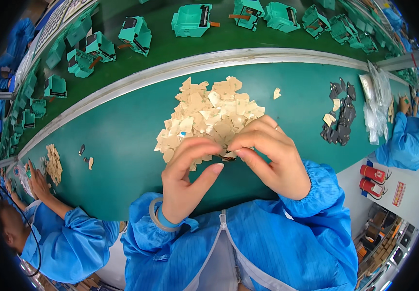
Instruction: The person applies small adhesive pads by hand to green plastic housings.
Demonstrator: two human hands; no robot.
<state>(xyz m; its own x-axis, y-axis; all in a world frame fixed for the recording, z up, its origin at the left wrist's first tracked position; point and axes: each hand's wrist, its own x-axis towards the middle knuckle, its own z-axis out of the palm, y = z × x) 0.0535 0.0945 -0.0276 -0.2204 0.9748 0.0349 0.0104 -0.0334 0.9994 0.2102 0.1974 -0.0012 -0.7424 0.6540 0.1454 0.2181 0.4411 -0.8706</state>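
A heap of beige paper-like pieces (209, 114) with irregular cut edges lies in front of me on the green tabletop. At its near edge my right hand (267, 150) bends inward, thumb and index finger pinched on a small dark piece (229, 156). Most of that piece is hidden by the fingers, and its kind does not show. Close to it on the left, my left hand (187, 169) curves with thumb and fingertips apart, holding nothing that I can see. A single beige piece (276, 93) lies apart from the heap.
Black flat pieces (347, 114) and clear plastic bags (376, 104) lie at the right. Beyond a pale metal rail (209, 55), turquoise housings (191, 21) stand on a green belt. Co-workers in blue sit at left (69, 242) and right (405, 136). Red fire extinguishers (372, 173) stand right.
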